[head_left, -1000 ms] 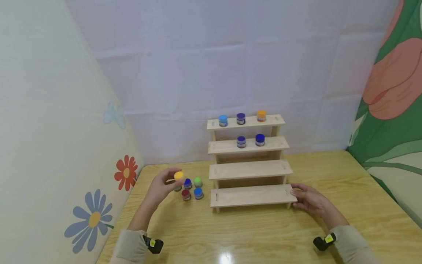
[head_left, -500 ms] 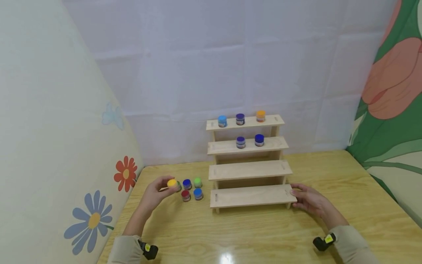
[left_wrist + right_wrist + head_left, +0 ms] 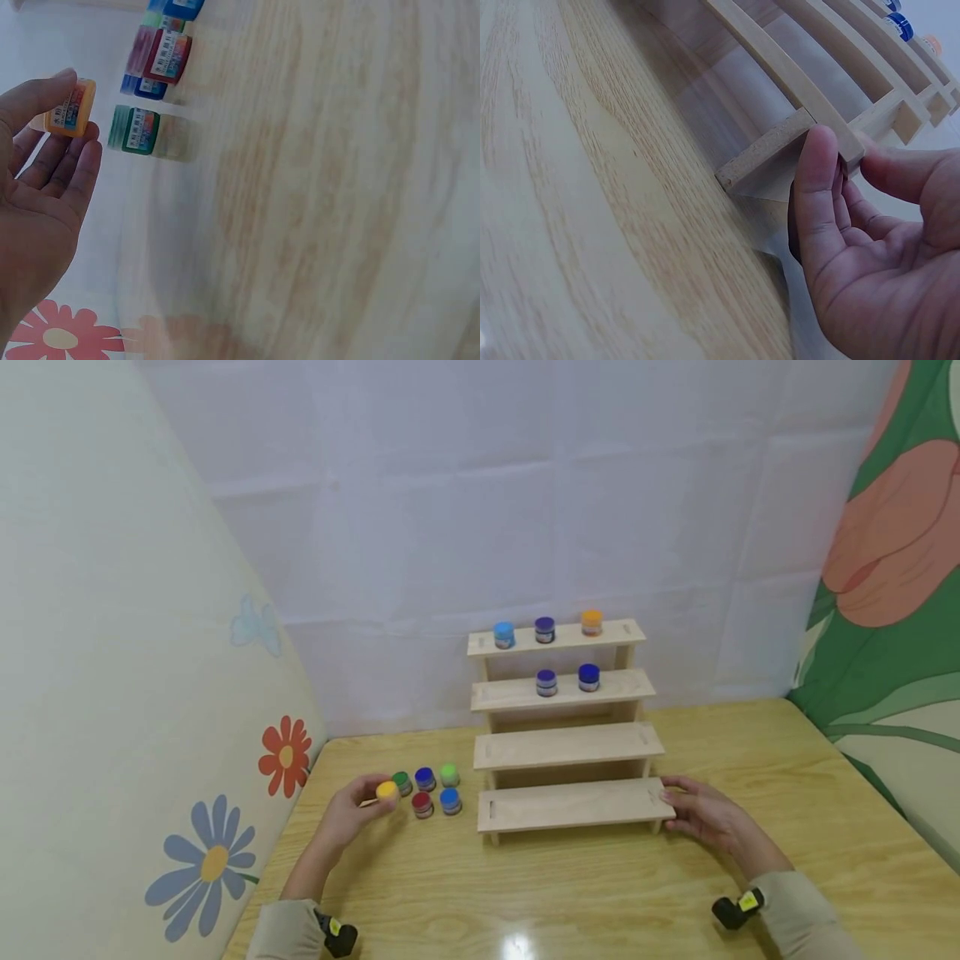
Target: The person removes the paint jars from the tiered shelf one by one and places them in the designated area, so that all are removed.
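Left hand (image 3: 348,812) — thumb and fingers pinching the yellow jar (image 3: 387,792), held just beside the green jar (image 3: 402,783), left of the wooden rack (image 3: 568,746). Right hand (image 3: 705,817) — thumb and fingers gripping the lowest shelf (image 3: 573,806) at its right end.

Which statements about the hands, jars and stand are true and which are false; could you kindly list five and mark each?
1. The left hand holds a small yellow round jar. True.
2. The top tier of the pale wooden four-tier stand bears three jars. True.
3. The right hand grips the top tier. False: the right hand grips an end of the lowest tier.
4. The second tier from the top bears four jars. False: that tier bears two.
5. The small red-lidded round jar stands on the wood-grained table. True.
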The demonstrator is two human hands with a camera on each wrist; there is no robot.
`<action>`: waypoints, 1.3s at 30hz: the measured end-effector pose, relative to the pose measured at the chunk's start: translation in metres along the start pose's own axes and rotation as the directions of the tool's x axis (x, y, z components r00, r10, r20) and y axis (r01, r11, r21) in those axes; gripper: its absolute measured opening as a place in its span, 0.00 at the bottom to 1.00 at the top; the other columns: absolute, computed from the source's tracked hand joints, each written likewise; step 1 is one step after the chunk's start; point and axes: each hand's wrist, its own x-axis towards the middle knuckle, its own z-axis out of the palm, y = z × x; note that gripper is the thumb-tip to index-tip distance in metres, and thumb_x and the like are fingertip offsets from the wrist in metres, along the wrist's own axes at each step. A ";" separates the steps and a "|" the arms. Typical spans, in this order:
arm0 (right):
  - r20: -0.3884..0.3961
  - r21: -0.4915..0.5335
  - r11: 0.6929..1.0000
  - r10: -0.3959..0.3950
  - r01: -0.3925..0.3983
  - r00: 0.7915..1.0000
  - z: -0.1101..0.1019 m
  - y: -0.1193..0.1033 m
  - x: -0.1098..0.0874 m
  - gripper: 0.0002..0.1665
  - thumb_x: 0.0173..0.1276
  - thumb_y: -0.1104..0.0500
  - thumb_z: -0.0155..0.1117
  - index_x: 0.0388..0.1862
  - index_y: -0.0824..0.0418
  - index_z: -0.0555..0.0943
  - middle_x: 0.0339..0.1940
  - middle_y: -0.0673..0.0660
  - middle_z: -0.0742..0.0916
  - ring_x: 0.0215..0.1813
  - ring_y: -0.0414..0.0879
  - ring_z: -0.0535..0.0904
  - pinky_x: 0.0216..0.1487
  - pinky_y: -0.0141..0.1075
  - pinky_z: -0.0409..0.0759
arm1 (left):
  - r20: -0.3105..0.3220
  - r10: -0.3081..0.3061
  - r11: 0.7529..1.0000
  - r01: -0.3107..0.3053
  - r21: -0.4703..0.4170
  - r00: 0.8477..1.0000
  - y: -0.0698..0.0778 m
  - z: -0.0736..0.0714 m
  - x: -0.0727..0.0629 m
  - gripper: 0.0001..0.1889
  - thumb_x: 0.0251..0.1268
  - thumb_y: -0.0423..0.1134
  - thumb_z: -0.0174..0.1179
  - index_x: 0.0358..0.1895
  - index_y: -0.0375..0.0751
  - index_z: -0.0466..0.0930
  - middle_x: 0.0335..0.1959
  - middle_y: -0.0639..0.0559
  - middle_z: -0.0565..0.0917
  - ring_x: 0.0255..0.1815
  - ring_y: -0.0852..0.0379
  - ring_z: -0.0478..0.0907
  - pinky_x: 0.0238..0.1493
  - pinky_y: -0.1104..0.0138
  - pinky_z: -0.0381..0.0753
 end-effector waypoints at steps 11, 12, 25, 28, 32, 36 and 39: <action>-0.013 0.003 1.000 0.002 -0.002 1.000 -0.001 0.002 0.001 0.29 0.79 0.62 0.56 0.73 0.67 0.60 0.43 0.51 0.86 0.42 0.42 0.84 0.39 0.32 0.86 | 0.012 -0.036 0.999 0.036 0.027 0.999 -0.013 0.005 0.003 0.28 0.67 0.41 0.68 0.65 0.32 0.73 0.58 0.39 0.80 0.60 0.44 0.76 0.55 0.64 0.80; -0.013 0.001 1.000 0.001 -0.001 1.000 -0.001 0.003 0.002 0.30 0.79 0.62 0.56 0.73 0.68 0.60 0.43 0.51 0.86 0.42 0.42 0.84 0.40 0.32 0.86 | 0.010 -0.034 0.999 0.034 0.036 0.999 -0.013 0.006 0.003 0.27 0.67 0.40 0.68 0.65 0.32 0.73 0.58 0.39 0.80 0.59 0.44 0.76 0.55 0.64 0.80; -0.010 -0.013 1.000 0.005 -0.005 1.000 -0.001 0.001 0.001 0.37 0.79 0.61 0.56 0.77 0.71 0.52 0.44 0.52 0.85 0.42 0.42 0.84 0.40 0.32 0.86 | 0.001 -0.035 0.991 0.034 0.127 0.999 -0.019 0.012 0.006 0.23 0.67 0.37 0.68 0.62 0.32 0.76 0.54 0.40 0.83 0.55 0.45 0.77 0.53 0.60 0.78; -0.015 -0.007 1.000 0.006 -0.006 1.000 -0.001 0.001 0.002 0.36 0.79 0.61 0.56 0.77 0.71 0.52 0.43 0.52 0.85 0.41 0.42 0.84 0.39 0.32 0.86 | -0.001 -0.039 0.989 0.039 0.140 0.999 -0.021 0.013 0.007 0.22 0.67 0.36 0.68 0.61 0.33 0.77 0.53 0.41 0.83 0.53 0.47 0.77 0.51 0.62 0.76; -0.021 -0.006 1.000 0.006 -0.006 1.000 -0.001 0.001 0.002 0.36 0.79 0.62 0.56 0.77 0.71 0.52 0.42 0.52 0.85 0.41 0.41 0.84 0.39 0.31 0.86 | 0.000 -0.034 0.989 0.034 0.143 0.999 -0.020 0.014 0.009 0.22 0.66 0.35 0.68 0.61 0.33 0.77 0.53 0.41 0.83 0.52 0.47 0.77 0.51 0.63 0.76; -0.026 -0.008 1.000 0.007 -0.007 1.000 -0.001 0.001 0.002 0.38 0.79 0.61 0.56 0.78 0.72 0.51 0.43 0.52 0.85 0.42 0.41 0.84 0.39 0.32 0.86 | 0.005 -0.028 0.990 0.027 0.140 1.000 -0.019 0.014 0.008 0.22 0.66 0.35 0.68 0.61 0.32 0.77 0.53 0.40 0.83 0.51 0.48 0.77 0.50 0.65 0.76; -0.023 -0.013 1.000 0.008 -0.008 1.000 -0.001 0.002 0.002 0.39 0.79 0.61 0.56 0.78 0.72 0.50 0.44 0.51 0.85 0.42 0.41 0.84 0.39 0.32 0.86 | 0.019 -0.038 0.990 0.035 0.133 0.999 -0.018 0.014 0.007 0.24 0.66 0.35 0.68 0.63 0.32 0.75 0.56 0.39 0.82 0.52 0.48 0.77 0.51 0.64 0.76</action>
